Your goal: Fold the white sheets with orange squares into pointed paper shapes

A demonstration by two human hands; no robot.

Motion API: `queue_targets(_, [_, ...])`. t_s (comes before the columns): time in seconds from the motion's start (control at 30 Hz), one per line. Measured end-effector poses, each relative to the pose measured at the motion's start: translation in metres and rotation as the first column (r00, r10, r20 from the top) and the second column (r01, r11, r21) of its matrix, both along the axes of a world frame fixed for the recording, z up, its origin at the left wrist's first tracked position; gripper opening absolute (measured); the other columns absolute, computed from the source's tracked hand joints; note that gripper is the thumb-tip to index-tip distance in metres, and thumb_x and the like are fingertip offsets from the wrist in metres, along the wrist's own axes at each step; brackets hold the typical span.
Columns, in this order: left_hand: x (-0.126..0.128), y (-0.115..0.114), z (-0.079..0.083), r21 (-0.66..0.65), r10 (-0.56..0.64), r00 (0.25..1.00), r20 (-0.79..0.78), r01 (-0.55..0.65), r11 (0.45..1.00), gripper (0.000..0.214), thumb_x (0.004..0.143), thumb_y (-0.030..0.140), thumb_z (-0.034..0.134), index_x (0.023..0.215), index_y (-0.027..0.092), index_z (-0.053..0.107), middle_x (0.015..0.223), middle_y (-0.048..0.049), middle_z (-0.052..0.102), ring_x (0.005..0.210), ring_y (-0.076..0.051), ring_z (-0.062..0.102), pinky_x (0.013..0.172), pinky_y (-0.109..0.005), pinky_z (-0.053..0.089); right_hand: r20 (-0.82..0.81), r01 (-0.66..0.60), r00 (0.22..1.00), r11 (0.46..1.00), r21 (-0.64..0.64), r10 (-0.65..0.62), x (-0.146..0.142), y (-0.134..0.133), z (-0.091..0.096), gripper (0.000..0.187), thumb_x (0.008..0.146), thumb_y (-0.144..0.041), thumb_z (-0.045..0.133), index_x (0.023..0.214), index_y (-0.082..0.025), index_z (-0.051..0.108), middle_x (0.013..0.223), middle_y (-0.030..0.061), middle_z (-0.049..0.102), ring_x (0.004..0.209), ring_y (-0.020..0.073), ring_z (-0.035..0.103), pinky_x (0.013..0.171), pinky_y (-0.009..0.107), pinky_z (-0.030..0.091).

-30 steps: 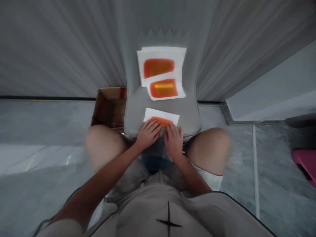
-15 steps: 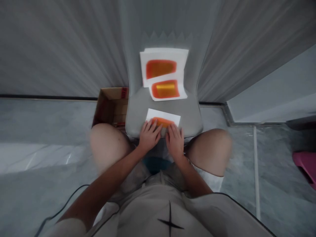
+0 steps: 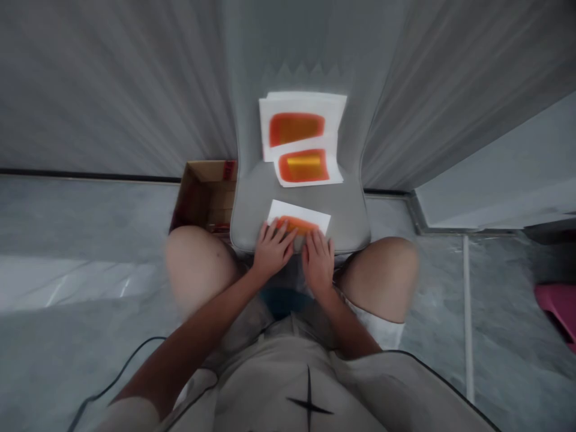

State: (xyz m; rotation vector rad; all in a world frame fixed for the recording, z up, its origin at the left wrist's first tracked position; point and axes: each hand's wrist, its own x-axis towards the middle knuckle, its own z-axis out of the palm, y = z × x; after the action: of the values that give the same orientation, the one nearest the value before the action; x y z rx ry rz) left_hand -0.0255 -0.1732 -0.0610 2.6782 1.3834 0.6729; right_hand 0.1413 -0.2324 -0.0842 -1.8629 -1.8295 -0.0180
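A white paper sheet with an orange print (image 3: 310, 214) lies at the front of the grey chair seat (image 3: 252, 207), its near edge partly under my fingers. My left hand (image 3: 272, 247) rests on its left part, fingers stretched out over the orange patch. On the right side of the same sheet lies my right hand (image 3: 318, 258), fingers extended and flat. Farther back, a stack of white sheets with a red-orange print (image 3: 294, 127) leans against the backrest. A smaller sheet with a red-orange and yellow print (image 3: 303, 167) overlaps its lower part.
An open cardboard box (image 3: 204, 195) stands on the floor left of the chair. Grey curtains (image 3: 112, 90) hang behind. A pink plastic object (image 3: 555, 306) is at the far right, and a dark cable (image 3: 119, 369) runs along the floor at lower left.
The view has shifted slightly, so the chair and papers appear a little lower and to the right. Both hands keep the same place on the sheet.
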Motion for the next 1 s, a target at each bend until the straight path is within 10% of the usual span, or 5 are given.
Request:
queue_targets(0.73, [-0.005, 0.0032, 0.0094, -0.074, 0.041, 0.998, -0.056, -0.045, 0.996, 0.052, 0.105, 0.039, 0.051, 0.157, 0.031, 0.053, 0.176, -0.0112, 0.022, 0.163, -0.036, 0.024, 0.129, -0.061, 0.026, 0.021, 0.006, 1.0, 1.0, -0.014, -0.005, 0.0, -0.0043, 0.0075, 0.048, 0.111, -0.026, 0.038, 0.153, -0.012, 0.054, 0.16, 0.0166, 0.053, 0.153, 0.0246, 0.045, 0.13, 0.056, 0.025])
queue_targets(1.0, [-0.0045, 0.0053, 0.002, -0.092, 0.146, 0.988, -0.043, -0.149, 0.984, 0.078, 0.105, 0.053, 0.043, 0.163, 0.001, 0.036, 0.169, -0.0244, 0.033, 0.161, -0.036, 0.029, 0.133, -0.06, 0.014, 0.053, 0.017, 0.998, 1.0, -0.011, -0.017, -0.005, -0.006, 0.0038, 0.05, 0.11, -0.024, 0.038, 0.155, -0.008, 0.05, 0.161, 0.0188, 0.051, 0.154, 0.0248, 0.043, 0.129, 0.054, 0.028])
